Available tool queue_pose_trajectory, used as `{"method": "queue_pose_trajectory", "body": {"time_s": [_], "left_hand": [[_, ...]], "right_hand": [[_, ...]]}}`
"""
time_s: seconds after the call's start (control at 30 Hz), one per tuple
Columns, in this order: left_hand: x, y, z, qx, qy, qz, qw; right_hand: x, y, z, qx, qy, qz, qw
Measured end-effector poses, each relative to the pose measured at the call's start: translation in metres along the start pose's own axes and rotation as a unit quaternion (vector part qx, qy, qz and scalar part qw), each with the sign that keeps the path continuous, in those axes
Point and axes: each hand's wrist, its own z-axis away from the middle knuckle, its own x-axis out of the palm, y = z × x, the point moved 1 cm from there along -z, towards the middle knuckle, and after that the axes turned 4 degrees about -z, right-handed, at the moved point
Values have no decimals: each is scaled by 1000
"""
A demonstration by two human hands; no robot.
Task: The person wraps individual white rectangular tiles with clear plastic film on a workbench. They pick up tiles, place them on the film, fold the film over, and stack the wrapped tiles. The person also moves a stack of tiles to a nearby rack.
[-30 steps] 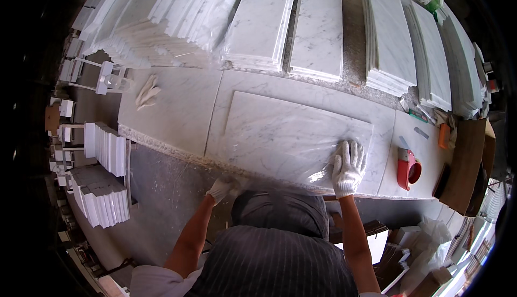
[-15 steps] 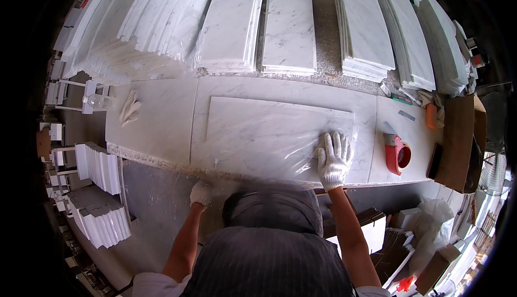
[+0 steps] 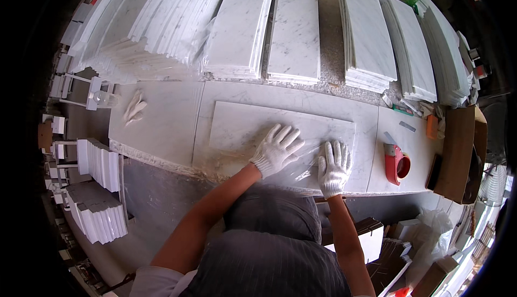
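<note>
A white marble slab with grey veins (image 3: 237,122) lies on the pale worktop (image 3: 161,114) before me. Clear plastic film (image 3: 307,162) stretches over its near half, shiny and wrinkled. My left hand (image 3: 278,149), in a white knitted glove, lies over the film near the slab's middle, fingers spread. Close to the slab's right end, my right hand (image 3: 335,168), gloved alike, rests flat on the film with its fingers pointing away from me. Neither hand grasps anything.
Stacks of marble slabs (image 3: 293,33) line the far side. To the right are a red tape dispenser (image 3: 397,165), an orange block (image 3: 432,126) and a cardboard box (image 3: 458,157). A loose glove (image 3: 134,108) and plastic bottle (image 3: 105,99) are on the left, with stacked white pieces (image 3: 97,162) below.
My left hand has come up from below the worktop's near edge onto the film over the slab. The right hand stays in nearly the same spot. The view has shifted slightly.
</note>
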Motion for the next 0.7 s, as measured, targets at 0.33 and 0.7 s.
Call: {"method": "queue_pose_trajectory", "body": {"time_s": [0.33,0.7], "left_hand": [[-6,-40,29,-122,46,-20,991],[9,-120,158,-551,185,-7,814]], "right_hand": [[1,1,0,6,-35,11,999],[-1,2,1,4,-22,-4,1000]]}}
